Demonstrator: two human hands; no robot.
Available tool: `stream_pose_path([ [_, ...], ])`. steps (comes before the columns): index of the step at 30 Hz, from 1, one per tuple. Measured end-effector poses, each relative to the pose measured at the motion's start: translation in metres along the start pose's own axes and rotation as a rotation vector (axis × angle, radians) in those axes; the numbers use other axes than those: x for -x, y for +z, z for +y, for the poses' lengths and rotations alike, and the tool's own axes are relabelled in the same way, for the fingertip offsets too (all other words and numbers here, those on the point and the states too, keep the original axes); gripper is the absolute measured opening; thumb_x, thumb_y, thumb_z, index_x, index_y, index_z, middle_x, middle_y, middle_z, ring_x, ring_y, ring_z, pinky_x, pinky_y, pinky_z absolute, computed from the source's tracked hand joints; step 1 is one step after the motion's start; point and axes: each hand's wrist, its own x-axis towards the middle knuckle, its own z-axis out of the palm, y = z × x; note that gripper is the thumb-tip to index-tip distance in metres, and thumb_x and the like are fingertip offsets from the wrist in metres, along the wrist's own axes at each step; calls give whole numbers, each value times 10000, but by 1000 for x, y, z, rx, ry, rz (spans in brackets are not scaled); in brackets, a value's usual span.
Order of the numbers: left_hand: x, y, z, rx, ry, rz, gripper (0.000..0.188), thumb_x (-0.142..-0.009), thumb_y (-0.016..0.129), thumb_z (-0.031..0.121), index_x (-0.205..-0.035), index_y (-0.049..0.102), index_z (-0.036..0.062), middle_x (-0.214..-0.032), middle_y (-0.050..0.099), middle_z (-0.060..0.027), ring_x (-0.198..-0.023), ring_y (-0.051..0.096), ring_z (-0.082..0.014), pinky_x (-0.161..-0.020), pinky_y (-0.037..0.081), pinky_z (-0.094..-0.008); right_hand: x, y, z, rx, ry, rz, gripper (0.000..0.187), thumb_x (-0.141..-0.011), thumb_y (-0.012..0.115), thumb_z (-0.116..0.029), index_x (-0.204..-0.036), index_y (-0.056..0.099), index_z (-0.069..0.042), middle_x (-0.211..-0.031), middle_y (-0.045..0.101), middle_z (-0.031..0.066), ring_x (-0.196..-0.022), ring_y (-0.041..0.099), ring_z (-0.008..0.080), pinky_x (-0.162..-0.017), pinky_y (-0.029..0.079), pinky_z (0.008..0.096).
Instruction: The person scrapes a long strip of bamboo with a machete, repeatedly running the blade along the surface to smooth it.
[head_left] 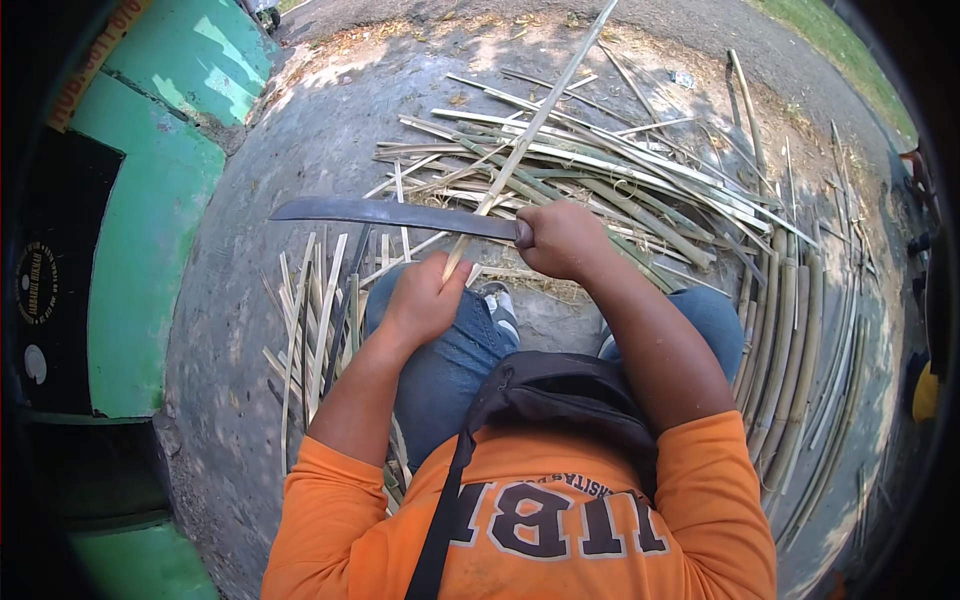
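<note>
The left hand (425,300) grips a bamboo strip (530,130); the right hand (560,238) clenches a machete (390,214) laid across it. Probably mid-splitting; next needs steady blade pressure just above the left hand.

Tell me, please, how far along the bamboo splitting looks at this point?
Done: thin strips lie by the left knee, and a heap of split slats lies ahead. In hand: the left hand holds a long bamboo strip, and the right hand lays a long knife across it. Left: wider curved bamboo pieces lie stacked at the right.
</note>
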Motion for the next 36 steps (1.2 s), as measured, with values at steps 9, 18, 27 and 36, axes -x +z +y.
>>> stream_pose_path([
  [9, -4, 1, 4, -37, -40, -44, 393, -1038, 609, 340, -895, 619, -25, -747, 648, -248, -691, 635, -428, -628, 464, -483, -12, -9, 42, 35, 129, -30, 201, -872, 603, -246, -908, 738, -102, -893, 728, 197, -897, 697, 416, -814, 556, 544],
  [18, 4, 0, -3, 46, 39, 18, 364, -1037, 618, 340, -933, 626, -9, -723, 636, -218, -663, 620, -388, -637, 474, -460, -9, -8, 13, 102, 5, -135, 144, -806, 655, -232, -881, 743, -147, -852, 733, 158, -851, 708, 387, -769, 567, 509],
  [27, 1, -1, -3, 32, -22, 7, 363, -1038, 620, 338, -945, 629, -12, -747, 653, -231, -703, 648, -410, -644, 473, -474, -4, -16, 12, -4, 123, -74, 192, -856, 622, -253, -896, 743, -109, -882, 736, 177, -879, 707, 399, -814, 564, 521],
  [36, -3, 0, 8, -55, -16, -28, 391, -1033, 616, 346, -911, 611, -25, -764, 646, -270, -745, 635, -480, -654, 473, -498, -14, -18, 58, 24, 211, -24, 204, -857, 613, -247, -924, 750, -113, -905, 734, 185, -884, 696, 413, -811, 557, 523],
])
